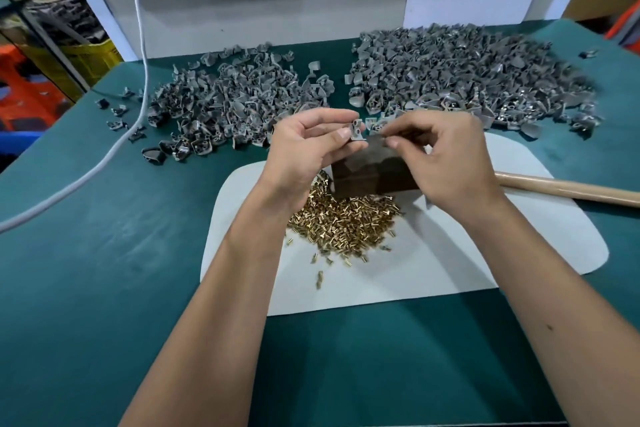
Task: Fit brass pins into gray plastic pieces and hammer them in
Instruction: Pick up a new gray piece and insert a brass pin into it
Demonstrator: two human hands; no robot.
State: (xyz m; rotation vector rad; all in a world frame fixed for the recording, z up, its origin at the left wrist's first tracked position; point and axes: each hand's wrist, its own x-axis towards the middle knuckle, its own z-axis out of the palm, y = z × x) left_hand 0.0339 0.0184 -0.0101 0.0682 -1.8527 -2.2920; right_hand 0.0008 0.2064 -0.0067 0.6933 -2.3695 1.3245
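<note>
Gray plastic piece (357, 129) between fingers (343, 133)

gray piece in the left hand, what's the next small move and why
Probably bring the right hand the last bit across and seat a pin in a hole of the gray piece. The left hand pinches the piece with its holes facing up, and the right fingertips sit pinched just beside it, above the dark block. Whether they hold a pin is too small to tell.

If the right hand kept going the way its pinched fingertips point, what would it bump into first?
Probably the small gray plastic piece pinched in the left hand. The right hand points left toward it, a short gap away, though depth is hard to judge.
</note>
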